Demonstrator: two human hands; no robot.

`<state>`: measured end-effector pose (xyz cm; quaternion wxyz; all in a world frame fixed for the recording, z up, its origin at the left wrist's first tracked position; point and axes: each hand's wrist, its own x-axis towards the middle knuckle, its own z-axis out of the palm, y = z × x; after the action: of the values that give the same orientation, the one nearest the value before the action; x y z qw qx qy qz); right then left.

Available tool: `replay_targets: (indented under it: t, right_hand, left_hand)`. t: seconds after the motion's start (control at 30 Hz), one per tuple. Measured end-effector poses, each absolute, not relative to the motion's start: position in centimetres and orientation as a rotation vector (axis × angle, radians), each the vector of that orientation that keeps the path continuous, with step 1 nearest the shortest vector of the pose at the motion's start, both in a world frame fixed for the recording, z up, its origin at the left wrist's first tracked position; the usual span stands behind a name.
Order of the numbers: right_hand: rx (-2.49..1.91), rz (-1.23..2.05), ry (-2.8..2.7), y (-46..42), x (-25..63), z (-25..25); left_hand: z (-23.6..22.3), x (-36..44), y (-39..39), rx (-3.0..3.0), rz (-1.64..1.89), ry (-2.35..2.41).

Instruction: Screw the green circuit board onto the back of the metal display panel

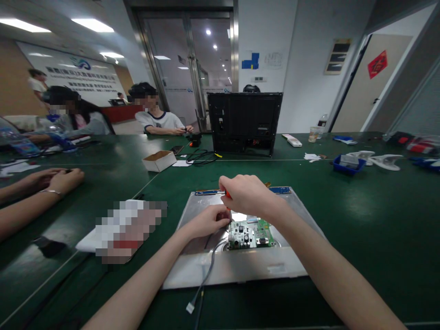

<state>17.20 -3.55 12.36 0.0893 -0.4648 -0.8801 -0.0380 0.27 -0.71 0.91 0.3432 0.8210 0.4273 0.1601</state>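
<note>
A flat silver metal panel [240, 268] lies on the green table [360, 220] in front of me, with a small green circuit board [250, 234] mounted near its middle. My right hand [245, 195] is closed in a fist round the orange handle of a screwdriver [228, 196], held upright over the board's left corner. My left hand [209, 221] pinches near the screwdriver's tip, fingers pressed together on the panel beside the board. A grey cable with a white plug [190, 308] trails off the panel toward me.
A black monitor housing [244, 121] stands upright behind the panel. A small open cardboard box [159, 160] and black cables lie left of it. Another person's hands [63, 178] rest at the left. Two people sit across the table. A blue tray [347, 165] sits at the right.
</note>
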Motion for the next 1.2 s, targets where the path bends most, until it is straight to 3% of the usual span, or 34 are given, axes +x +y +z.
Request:
replay_targets:
  t: [1.2]
  right_hand:
    - [-1.399,-0.092,-2.586,-2.73,17.72,11.89]
  left_hand:
    - [0.96,0.26,-0.6,2.178,0.414,1.09]
